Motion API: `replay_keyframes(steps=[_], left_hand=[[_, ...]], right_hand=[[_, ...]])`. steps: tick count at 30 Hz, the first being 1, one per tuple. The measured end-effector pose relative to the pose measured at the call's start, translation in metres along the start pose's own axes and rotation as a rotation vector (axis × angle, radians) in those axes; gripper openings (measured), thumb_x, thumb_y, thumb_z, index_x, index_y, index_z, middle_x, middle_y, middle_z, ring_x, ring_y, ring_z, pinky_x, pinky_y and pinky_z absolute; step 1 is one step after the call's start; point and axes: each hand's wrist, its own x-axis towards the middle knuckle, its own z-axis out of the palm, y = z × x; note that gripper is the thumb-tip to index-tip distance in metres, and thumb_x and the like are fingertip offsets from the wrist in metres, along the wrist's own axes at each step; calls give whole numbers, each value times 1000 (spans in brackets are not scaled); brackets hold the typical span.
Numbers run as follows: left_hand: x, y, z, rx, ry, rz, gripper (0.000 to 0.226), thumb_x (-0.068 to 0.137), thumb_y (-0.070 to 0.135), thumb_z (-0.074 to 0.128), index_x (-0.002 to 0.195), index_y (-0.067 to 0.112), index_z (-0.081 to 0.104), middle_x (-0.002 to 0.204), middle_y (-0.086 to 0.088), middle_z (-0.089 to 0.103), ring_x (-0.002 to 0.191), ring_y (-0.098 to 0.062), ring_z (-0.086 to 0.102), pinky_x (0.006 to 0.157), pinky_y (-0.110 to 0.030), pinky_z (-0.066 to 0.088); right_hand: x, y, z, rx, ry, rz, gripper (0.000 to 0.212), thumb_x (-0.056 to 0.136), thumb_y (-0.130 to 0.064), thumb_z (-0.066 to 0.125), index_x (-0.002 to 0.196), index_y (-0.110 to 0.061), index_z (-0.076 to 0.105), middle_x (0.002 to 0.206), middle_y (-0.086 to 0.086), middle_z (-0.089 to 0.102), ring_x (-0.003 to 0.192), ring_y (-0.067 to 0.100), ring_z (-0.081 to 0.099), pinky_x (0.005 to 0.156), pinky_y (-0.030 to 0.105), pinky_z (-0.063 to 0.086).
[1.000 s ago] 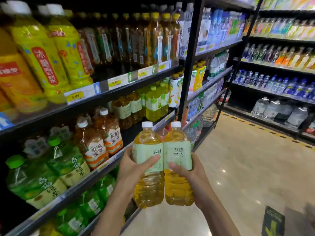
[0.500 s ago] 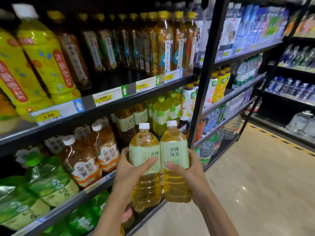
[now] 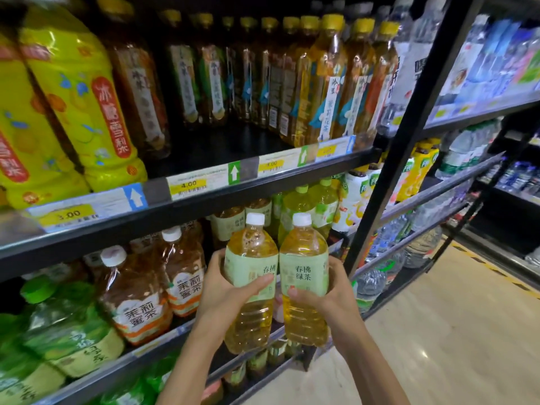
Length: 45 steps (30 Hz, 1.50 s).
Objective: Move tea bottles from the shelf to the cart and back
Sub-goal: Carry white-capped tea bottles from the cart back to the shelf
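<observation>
The left hand (image 3: 225, 290) has its fingers (image 3: 257, 283) clamped around the label of the left bottle (image 3: 249, 287). The right hand (image 3: 327, 293) has its fingers (image 3: 295, 293) clamped around the label of the right bottle (image 3: 304, 283). Both bottles are upright, side by side and touching or nearly touching, held in the air in front of the middle shelf (image 3: 187, 331). No cart is in view.

Judged step: the bottles are either just taken from the middle shelf or about to go back on it; the frame does not settle which.

Risks from here:
- Each bottle is large, full and held one-handed at mid-body. The label film is smooth, so a bottle may slide down through the grip.
- The upper shelf edge (image 3: 204, 194) sits just above the white caps. A raised bottle may strike it.
- The brown tea bottles (image 3: 137, 290) stand just left of the left hand. A sideways sweep may topple them.
- The two held bottles may knock together and twist a wrist grip loose.

Count:
- Held bottles: two, both with white caps and pale green labels.
- Hands: two, both occupied.
- Brown tea bottles with white caps beside the left hand: two clearly visible.
- Shelf stock behind: too crowded and blurred to count.
</observation>
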Motion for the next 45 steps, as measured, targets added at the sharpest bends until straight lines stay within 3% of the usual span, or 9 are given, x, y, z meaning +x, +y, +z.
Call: replay_keyframes(steps=[4, 8, 13, 17, 26, 31, 35, 42, 45], left_hand=[[9, -3, 1, 14, 35, 20, 72, 55, 28, 97, 105, 45, 48, 110, 9, 66, 102, -7, 64, 80, -26, 52], [13, -4, 4, 35, 72, 39, 80, 52, 26, 98, 114, 45, 50, 110, 10, 70, 102, -6, 67, 83, -28, 57], [17, -2, 14, 75, 152, 84, 81, 53, 23, 98, 113, 43, 49, 110, 17, 66, 98, 9, 62, 73, -8, 49], [20, 0, 24, 79, 234, 102, 82, 53, 21, 98, 117, 39, 50, 110, 15, 68, 99, 6, 64, 75, -10, 51], [28, 0, 42, 100, 365, 161, 81, 56, 16, 97, 118, 40, 51, 112, 14, 68, 101, 6, 63, 78, -6, 48], [34, -8, 45, 103, 422, 172, 85, 54, 23, 99, 123, 41, 51, 115, 15, 68, 107, -1, 64, 89, -23, 53], [41, -12, 47, 104, 450, 162, 90, 53, 24, 99, 126, 40, 50, 115, 15, 68, 108, 0, 63, 93, -28, 53], [51, -15, 46, 121, 464, 181, 89, 55, 19, 98, 127, 37, 49, 115, 17, 66, 103, 9, 61, 78, -7, 49], [56, -19, 45, 114, 466, 173, 91, 55, 22, 98, 129, 37, 48, 116, 16, 66, 104, 8, 61, 79, -9, 48]], right_hand=[[17, 4, 3, 7, -37, -7, 83, 55, -8, 93, 124, -24, 50, 111, 2, 71, 96, 14, 72, 69, 27, 58], [36, 7, 0, 5, -112, -7, 87, 60, -7, 92, 129, -30, 45, 115, 0, 69, 102, 17, 71, 78, 38, 61], [63, 7, -6, 8, -233, -26, 87, 62, -1, 90, 128, -31, 41, 116, -1, 68, 103, 13, 69, 77, 30, 60], [85, 7, -11, 20, -327, -33, 87, 62, 2, 89, 128, -31, 42, 114, -2, 69, 101, 11, 70, 73, 28, 59], [129, 15, -21, -7, -426, -97, 95, 50, -13, 96, 129, -37, 49, 125, 0, 64, 114, 21, 65, 91, 50, 57], [137, 17, -20, -58, -421, -159, 92, 57, -8, 95, 131, -40, 51, 130, -8, 60, 117, 7, 60, 96, 38, 53], [143, 22, -15, -71, -410, -178, 94, 57, -11, 96, 138, -31, 51, 129, -8, 63, 120, 9, 59, 102, 45, 51], [150, 30, -5, -67, -391, -205, 96, 59, -12, 95, 139, -33, 48, 130, -7, 61, 123, 10, 56, 105, 48, 48], [154, 35, -2, -65, -379, -204, 95, 59, -12, 95, 138, -34, 48, 130, -8, 60, 124, 11, 55, 106, 49, 47]])
